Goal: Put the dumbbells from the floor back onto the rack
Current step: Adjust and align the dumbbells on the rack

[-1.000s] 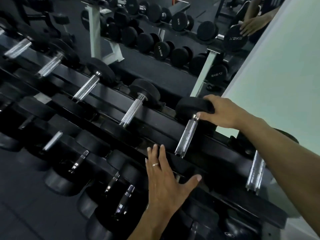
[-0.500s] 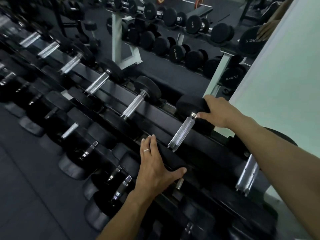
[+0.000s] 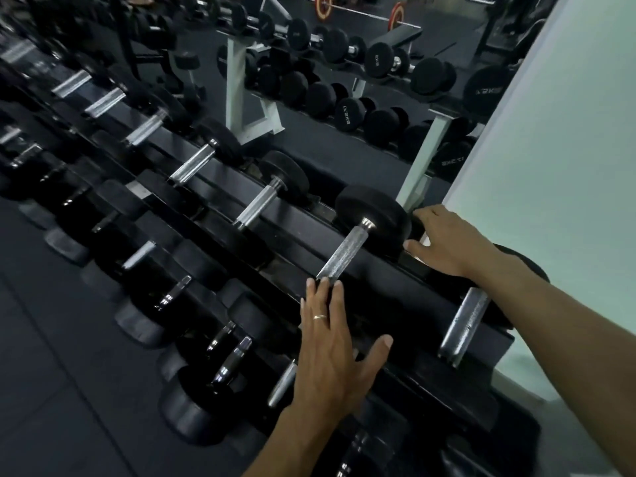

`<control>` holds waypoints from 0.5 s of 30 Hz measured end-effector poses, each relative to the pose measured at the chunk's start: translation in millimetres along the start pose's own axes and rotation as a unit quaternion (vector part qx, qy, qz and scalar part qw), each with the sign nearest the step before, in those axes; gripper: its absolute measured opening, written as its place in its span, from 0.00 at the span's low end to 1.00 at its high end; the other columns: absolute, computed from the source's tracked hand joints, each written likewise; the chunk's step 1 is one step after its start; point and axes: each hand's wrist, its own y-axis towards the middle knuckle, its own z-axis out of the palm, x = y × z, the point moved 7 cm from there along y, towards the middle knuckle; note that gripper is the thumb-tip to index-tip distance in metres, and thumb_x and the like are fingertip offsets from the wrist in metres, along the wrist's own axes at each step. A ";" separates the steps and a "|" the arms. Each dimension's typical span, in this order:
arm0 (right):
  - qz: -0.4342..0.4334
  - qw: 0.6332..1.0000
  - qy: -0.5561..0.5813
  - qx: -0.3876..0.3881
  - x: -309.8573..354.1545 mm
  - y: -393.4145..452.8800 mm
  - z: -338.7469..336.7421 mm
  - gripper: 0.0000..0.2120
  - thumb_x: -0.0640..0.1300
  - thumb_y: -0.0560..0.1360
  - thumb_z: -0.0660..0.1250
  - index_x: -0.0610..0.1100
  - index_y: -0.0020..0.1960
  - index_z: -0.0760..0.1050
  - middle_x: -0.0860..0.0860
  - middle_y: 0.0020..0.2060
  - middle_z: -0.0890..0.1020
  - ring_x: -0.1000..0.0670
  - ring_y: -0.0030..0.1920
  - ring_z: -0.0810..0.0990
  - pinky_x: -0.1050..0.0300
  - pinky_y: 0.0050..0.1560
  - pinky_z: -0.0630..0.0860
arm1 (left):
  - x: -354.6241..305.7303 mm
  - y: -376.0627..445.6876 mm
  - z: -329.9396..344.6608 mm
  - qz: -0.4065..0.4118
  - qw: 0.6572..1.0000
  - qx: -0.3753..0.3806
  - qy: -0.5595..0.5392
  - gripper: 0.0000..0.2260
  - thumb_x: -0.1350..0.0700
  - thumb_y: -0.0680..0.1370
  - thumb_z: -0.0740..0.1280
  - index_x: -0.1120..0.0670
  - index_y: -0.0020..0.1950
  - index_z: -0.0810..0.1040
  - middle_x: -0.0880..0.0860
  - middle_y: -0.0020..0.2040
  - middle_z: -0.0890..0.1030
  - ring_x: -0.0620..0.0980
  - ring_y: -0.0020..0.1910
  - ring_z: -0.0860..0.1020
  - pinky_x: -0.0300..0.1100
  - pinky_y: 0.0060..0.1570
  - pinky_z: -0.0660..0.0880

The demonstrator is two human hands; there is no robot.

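Presently the dumbbell (image 3: 358, 235) is lying across the top rail of the rack (image 3: 389, 287), seemingly being seated; the left hand (image 3: 330, 342) is pressing flat-fingered on its near head, the right hand (image 3: 447, 242) resting loosely beside its far head, grasping nothing; next, judging by this, both hands are letting go.

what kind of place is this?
Almost certainly a gym's free-weights area: a long tiered rack of black dumbbells, a second dumbbell rack opposite, and a loaded barbell farther back.
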 end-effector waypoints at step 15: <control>0.022 0.999 -0.035 -0.002 -82.9 -80.9 -21.8 0.32 0.55 0.77 0.67 0.43 0.76 0.61 0.42 0.69 0.71 0.39 0.68 0.70 0.46 0.64 0.70 | -56.0 -67.9 68.9 -0.015 0.998 0.056 -0.009 0.48 0.27 0.70 0.58 0.52 0.79 0.42 0.49 0.79 0.40 0.42 0.74 0.29 0.50 0.76 0.42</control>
